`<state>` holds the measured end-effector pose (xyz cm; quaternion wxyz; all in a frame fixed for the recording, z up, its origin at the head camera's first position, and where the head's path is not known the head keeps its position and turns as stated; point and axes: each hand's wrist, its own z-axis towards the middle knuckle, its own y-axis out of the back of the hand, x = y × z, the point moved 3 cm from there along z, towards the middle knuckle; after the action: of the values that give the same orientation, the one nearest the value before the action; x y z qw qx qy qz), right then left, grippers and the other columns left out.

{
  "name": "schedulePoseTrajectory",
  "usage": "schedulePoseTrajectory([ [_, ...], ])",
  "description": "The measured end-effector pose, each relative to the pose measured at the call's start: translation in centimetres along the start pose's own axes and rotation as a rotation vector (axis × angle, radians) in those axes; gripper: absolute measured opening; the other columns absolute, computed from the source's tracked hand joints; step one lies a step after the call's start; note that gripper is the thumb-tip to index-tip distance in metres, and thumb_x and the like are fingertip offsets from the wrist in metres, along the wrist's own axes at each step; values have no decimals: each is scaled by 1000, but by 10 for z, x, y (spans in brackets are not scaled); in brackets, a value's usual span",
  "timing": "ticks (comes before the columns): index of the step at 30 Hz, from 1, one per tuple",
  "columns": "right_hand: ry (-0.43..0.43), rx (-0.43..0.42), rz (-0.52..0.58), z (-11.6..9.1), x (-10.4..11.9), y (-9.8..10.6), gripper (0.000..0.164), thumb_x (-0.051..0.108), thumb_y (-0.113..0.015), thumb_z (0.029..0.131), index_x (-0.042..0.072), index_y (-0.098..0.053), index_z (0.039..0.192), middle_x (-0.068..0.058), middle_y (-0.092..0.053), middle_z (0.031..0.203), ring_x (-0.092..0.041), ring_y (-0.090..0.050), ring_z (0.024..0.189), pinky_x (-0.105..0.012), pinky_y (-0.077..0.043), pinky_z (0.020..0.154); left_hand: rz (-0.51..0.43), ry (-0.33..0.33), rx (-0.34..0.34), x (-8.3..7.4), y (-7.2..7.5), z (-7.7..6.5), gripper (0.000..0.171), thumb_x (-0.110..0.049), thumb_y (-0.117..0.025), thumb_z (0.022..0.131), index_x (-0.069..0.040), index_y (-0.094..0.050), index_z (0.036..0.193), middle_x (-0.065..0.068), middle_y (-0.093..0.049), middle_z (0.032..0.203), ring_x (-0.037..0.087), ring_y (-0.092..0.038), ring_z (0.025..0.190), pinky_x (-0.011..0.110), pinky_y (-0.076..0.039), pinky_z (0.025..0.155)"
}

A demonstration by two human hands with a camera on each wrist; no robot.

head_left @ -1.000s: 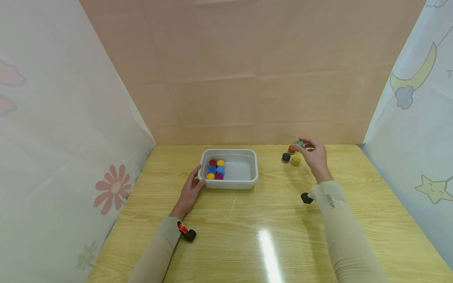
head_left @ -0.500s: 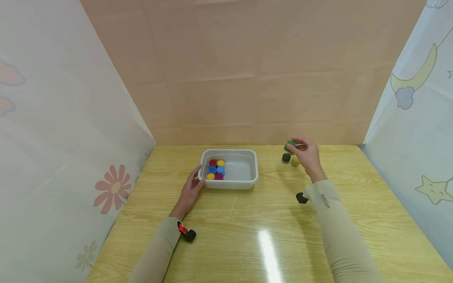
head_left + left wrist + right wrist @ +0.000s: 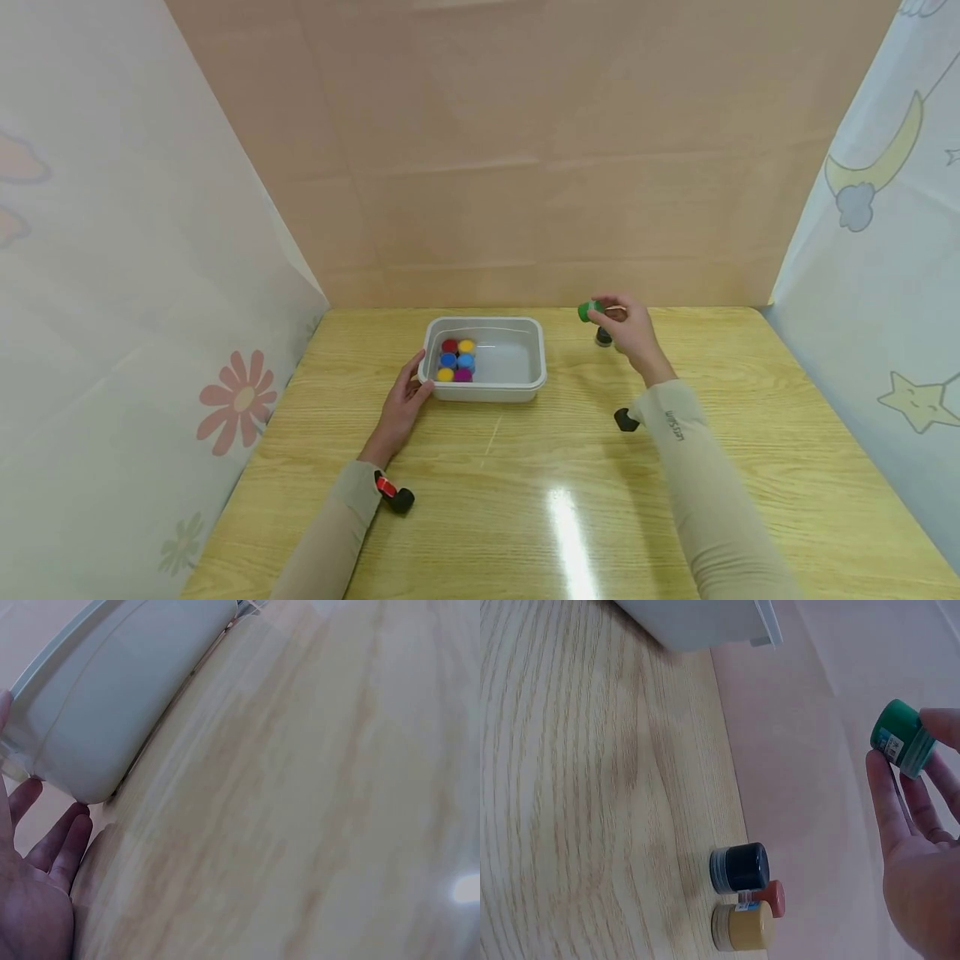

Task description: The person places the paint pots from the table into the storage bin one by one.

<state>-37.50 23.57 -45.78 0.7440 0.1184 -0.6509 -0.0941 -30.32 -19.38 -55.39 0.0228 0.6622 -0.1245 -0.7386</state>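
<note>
My left hand (image 3: pixel 400 410) holds the left end of a pale grey plastic tub (image 3: pixel 487 393), thumb at the front rim and fingertips along the end wall. Inside the tub's left part stand several small paint jars (image 3: pixel 457 361) with red, yellow, blue and purple lids. Held up off the table, a green paint jar (image 3: pixel 900 736) is pinched between the thumb and fingers of my right hand (image 3: pixel 632 335). Below that hand, a black jar (image 3: pixel 742 868), a yellow jar (image 3: pixel 744 927) and a reddish jar (image 3: pixel 778 898) stand close together; in the head view the hand covers most of them.
The wood-grain table (image 3: pixel 480 483) ends at a tan backdrop (image 3: pixel 450 167) behind the tub. Patterned white sheets flank it on the left (image 3: pixel 150 292) and right (image 3: pixel 900 292). Each wrist wears a small black camera (image 3: pixel 626 420).
My right hand has carried the green jar leftward, away from above the other jars and toward the tub. My left hand and the tub stay in place.
</note>
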Motion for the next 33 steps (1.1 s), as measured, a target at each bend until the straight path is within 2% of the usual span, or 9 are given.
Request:
schedulePoseTrajectory([
  [5,25,14,-36,1,4,-9,54,36,-70,100,4,-58,142,-14,-55,135,-16,-59,113,-22,-51,91,-13,11,5,1,0,1,62,-31,-55,109,-38,-27,164,1,-27,170,33,-50,141,48,-41,118],
  [8,26,33,-37,0,7,-15,54,39,-71,99,7,-59,141,-11,-56,134,-16,-60,114,-25,-52,82,-21,0,9,2,-2,2,61,-33,-56,108,-41,-28,163,-1,-27,170,32,-51,141,47,-42,117],
  [11,16,50,-35,0,9,-20,53,36,-71,100,5,-59,141,-12,-56,135,-21,-60,118,-25,-53,83,-14,-14,9,2,-5,2,61,-35,-57,107,-42,-31,161,-1,-30,169,32,-52,140,49,-43,116],
  [15,1,77,-24,5,13,-30,50,25,-69,102,1,-56,143,-18,-54,140,-33,-58,127,-32,-52,99,-5,-22,-5,1,-6,2,60,-37,-58,107,-42,-33,160,-1,-32,167,32,-54,139,51,-44,116],
  [17,0,89,-20,7,15,-36,49,24,-69,102,2,-56,144,-18,-54,139,-35,-58,128,-37,-52,101,-1,-25,-11,2,-6,2,59,-39,-58,106,-44,-33,159,-2,-33,167,31,-55,137,51,-44,115],
  [22,18,103,-24,10,22,-51,49,31,-72,99,6,-61,140,-16,-59,133,-36,-67,115,-33,-54,93,1,-35,-9,2,-5,2,59,-42,-58,106,-47,-33,159,-3,-34,166,31,-55,137,52,-43,116],
  [26,15,118,-15,12,27,-66,48,31,-74,97,8,-62,137,-14,-60,129,-31,-73,104,-33,-56,89,-1,-32,-5,2,-5,3,59,-42,-58,106,-45,-33,159,-3,-33,167,31,-54,138,53,-42,116],
  [30,7,124,-10,15,27,-81,46,27,-76,97,7,-63,136,-13,-61,128,-20,-73,98,-43,-58,92,-7,-29,-3,1,-5,4,59,-39,-58,107,-41,-33,160,-2,-32,168,33,-53,139,54,-41,117],
  [33,2,135,9,17,27,-92,45,22,-77,96,6,-62,136,-14,-60,129,-19,-73,97,-51,-57,97,-10,-20,5,1,-5,4,60,-35,-56,108,-39,-31,162,0,-29,169,34,-51,141,54,-39,118],
])
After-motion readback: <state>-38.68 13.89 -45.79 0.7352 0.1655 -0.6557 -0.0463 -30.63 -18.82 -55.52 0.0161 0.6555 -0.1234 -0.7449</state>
